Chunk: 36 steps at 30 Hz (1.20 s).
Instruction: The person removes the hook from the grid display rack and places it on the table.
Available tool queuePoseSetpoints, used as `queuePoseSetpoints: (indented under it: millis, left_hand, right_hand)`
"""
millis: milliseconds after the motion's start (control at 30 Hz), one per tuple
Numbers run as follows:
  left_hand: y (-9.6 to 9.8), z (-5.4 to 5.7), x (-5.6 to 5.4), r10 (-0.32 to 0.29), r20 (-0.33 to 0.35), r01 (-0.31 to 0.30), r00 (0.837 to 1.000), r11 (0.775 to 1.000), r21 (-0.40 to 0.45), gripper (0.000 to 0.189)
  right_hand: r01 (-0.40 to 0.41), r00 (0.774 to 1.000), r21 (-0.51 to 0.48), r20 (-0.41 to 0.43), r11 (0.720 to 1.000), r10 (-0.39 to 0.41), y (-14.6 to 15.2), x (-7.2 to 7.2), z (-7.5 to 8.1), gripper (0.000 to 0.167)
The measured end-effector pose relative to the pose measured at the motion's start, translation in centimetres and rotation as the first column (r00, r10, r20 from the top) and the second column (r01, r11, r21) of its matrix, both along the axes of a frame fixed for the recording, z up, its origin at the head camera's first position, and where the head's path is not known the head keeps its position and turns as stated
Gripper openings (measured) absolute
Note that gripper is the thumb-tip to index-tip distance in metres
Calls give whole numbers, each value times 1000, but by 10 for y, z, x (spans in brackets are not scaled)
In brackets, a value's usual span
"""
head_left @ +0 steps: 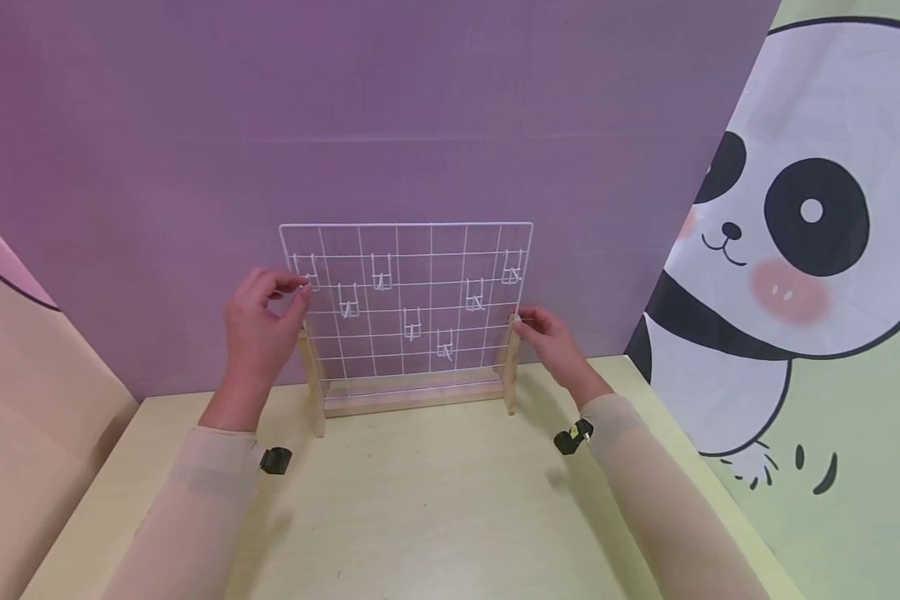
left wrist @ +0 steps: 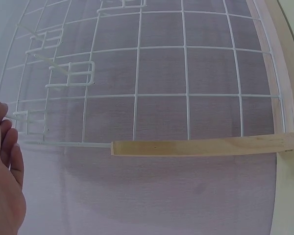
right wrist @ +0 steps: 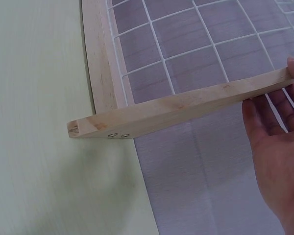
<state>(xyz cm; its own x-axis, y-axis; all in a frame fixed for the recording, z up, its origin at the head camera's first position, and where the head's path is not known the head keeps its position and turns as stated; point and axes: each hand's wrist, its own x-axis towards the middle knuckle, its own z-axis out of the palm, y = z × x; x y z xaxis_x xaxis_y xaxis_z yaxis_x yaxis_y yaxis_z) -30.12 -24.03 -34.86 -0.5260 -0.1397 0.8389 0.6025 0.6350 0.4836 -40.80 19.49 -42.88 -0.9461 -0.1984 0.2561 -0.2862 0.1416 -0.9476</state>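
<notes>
A white wire grid point(head_left: 405, 224) stands upright in a wooden stand, with a crossbar point(head_left: 412, 402) joining two side posts. Several small white wire hooks point(head_left: 382, 281) hang on the grid at different heights. My left hand point(head_left: 258, 325) is at the grid's left edge, thumb and fingertips pinching the upper left hook point(left wrist: 32, 117). On the other side, my right hand point(head_left: 558, 343) grips the top of the right wooden post point(right wrist: 186, 104), thumb on one face and fingers behind. The left post point(left wrist: 196, 148) stands below my left hand.
The stand rests towards the back of a pale wooden table point(head_left: 420, 500). Behind it hangs a purple cloth backdrop point(head_left: 420, 100). A panel with a panda drawing point(head_left: 810, 208) lines the right side, and a beige panel point(head_left: 37, 400) the left.
</notes>
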Motion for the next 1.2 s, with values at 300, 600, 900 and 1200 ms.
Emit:
queuePoseSetpoints:
  millis: [300, 600, 900, 1200]
  left_hand:
    - [0, 2, -1, 48, -92, -46, 995, 999, 19, 6]
    - [2, 7, -1, 73, -153, -68, 986, 997, 33, 7]
    - [1, 1, 13, 98, -177, -96, 979, 995, 22, 5]
    - [-6, -15, 26, 96, -97, -93, 991, 995, 31, 5]
  right_hand:
    - [-11, 1000, -49, -10, 999, 10, -5, -3, -6, 34]
    - [-3, 1000, -60, -1, 998, 3, -7, -5, -10, 35]
    - [5, 1000, -79, 9, 997, -4, -5, -5, -11, 35]
    - [11, 1000, -88, 24, 996, -9, -3, -5, -13, 35]
